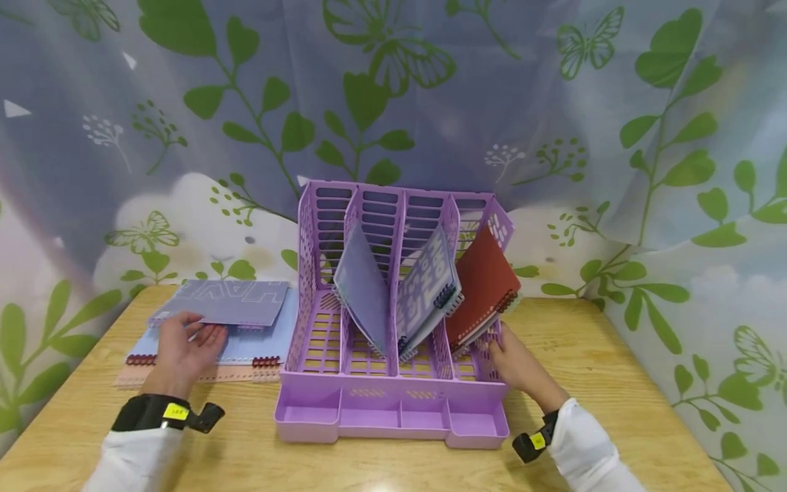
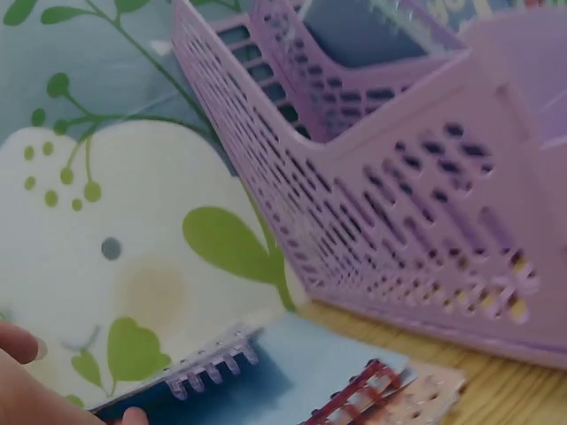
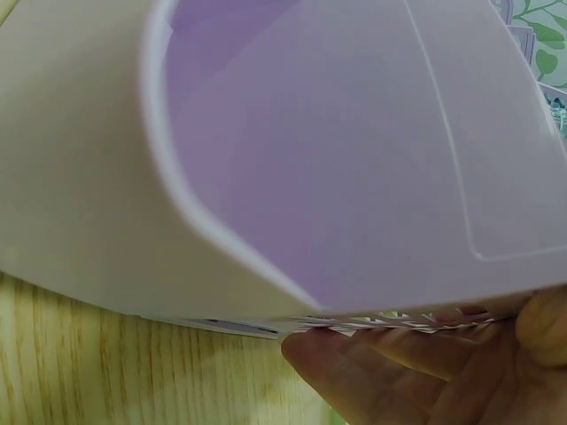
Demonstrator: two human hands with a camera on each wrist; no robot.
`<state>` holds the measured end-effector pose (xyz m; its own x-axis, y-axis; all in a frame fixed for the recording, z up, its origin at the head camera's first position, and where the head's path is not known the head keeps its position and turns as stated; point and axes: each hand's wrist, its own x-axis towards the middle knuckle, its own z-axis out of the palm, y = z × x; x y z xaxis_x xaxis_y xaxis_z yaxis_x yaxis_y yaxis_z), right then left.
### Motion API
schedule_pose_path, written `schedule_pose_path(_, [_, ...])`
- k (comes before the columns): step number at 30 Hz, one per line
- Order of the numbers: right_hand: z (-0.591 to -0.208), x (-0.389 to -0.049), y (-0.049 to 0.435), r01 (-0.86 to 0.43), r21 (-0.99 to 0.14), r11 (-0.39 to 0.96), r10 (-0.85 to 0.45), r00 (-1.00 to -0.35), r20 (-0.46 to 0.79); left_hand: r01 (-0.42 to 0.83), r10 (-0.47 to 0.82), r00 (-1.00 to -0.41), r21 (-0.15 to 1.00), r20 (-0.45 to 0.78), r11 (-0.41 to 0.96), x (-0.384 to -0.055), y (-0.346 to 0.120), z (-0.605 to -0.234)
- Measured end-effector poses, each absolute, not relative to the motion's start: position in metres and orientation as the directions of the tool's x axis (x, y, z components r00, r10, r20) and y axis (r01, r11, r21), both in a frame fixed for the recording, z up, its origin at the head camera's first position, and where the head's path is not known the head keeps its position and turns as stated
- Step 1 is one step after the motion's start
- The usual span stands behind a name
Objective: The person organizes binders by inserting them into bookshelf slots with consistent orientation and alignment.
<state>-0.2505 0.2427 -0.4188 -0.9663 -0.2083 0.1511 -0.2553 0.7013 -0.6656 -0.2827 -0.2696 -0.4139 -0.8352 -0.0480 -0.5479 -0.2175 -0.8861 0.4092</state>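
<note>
My left hand (image 1: 190,352) pinches the near edge of a grey-blue spiral notebook (image 1: 236,304) with pale lettering, thumb above and fingers below. The notebook is raised slightly over a light-blue spiral notebook (image 1: 240,350) and a peach one (image 1: 230,373). In the left wrist view, its white coil (image 2: 213,367) shows beyond my fingertips. My right hand (image 1: 522,362) rests against the outer right side of a purple desk file rack (image 1: 393,383). In the right wrist view, my fingers (image 3: 381,372) lie fairly straight along its slotted side wall.
Leaning in the rack's slots are a blue-grey notebook (image 1: 364,290), a lettered notebook (image 1: 425,290) and a red-brown notebook (image 1: 482,287). Small compartments (image 1: 369,417) line its front. A patterned curtain (image 1: 393,102) hangs behind the wooden table (image 1: 246,444).
</note>
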Motion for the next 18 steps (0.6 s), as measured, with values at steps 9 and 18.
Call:
schedule_pose_path(9, [-0.418, -0.249, 0.245, -0.240, -0.673, 0.700, -0.185, -0.971, 0.154, -0.212, 0.067, -0.893, 0.283, -0.445, -0.935, -0.331, -0.267, -0.435])
schedule_pose_path(18, [-0.414, -0.248, 0.242, -0.223, -0.645, 0.731, -0.169, -0.975, 0.145, -0.141, 0.053, -0.881, 0.152, -0.470, -0.978, -0.350, -0.270, -0.445])
